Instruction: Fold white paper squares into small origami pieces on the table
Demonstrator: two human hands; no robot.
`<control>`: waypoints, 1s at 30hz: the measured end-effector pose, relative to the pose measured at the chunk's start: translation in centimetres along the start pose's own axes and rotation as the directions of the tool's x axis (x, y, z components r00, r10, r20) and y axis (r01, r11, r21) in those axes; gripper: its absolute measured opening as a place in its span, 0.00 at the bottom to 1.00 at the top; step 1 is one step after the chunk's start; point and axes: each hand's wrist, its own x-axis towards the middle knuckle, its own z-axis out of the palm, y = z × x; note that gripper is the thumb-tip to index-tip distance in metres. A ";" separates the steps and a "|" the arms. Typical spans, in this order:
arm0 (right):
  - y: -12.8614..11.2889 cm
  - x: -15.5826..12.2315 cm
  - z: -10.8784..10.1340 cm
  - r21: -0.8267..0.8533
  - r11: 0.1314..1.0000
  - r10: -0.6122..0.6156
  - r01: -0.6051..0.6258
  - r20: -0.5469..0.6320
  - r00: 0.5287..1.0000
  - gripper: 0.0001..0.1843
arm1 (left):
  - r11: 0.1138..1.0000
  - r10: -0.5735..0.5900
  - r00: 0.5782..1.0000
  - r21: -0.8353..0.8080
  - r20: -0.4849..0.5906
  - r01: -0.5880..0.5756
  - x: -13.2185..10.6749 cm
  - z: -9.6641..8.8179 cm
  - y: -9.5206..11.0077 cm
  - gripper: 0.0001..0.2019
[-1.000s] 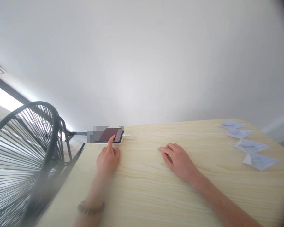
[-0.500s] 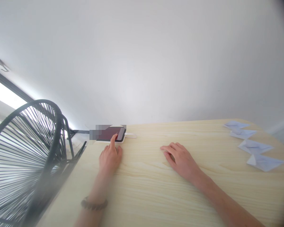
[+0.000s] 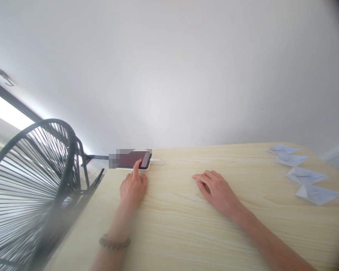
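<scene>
My left hand (image 3: pixel 132 187) rests at the table's far left side, a dark bracelet (image 3: pixel 114 242) on its wrist. Its index finger is stretched out over the edge of a phone or tablet (image 3: pixel 130 160) with a dark red screen, seemingly touching it; the other fingers are loosely bent and hold nothing. Part of the device is blurred out by pixelation. Near the middle of the table lies my right hand (image 3: pixel 216 190), palm down, fingers lightly bent and thumb apart, with nothing in it. Several folded white paper boats (image 3: pixel 306 176) stand in a row to its right.
A white cable (image 3: pixel 157 161) runs from the device's right end. The light wood table (image 3: pixel 180 229) meets a white wall (image 3: pixel 186 75) at the back. A black corded chair (image 3: pixel 63 177) stands against the left side.
The whole view has shifted very slightly, so everything appears a little further right. Both hands keep the same pose and place on the table.
</scene>
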 end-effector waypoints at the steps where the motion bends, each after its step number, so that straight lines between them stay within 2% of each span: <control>1: 0.0 0.0 0.0 -0.001 1.000 -0.001 0.001 -0.002 1.000 0.13 | 1.000 0.004 1.000 0.000 -0.004 -0.004 0.0 0.1 -0.1 0.24; 30: 0.2 0.0 0.1 -0.002 1.000 -0.025 0.025 -0.030 0.999 0.13 | 1.000 -0.009 0.999 0.024 0.035 0.008 0.0 0.1 -0.1 0.25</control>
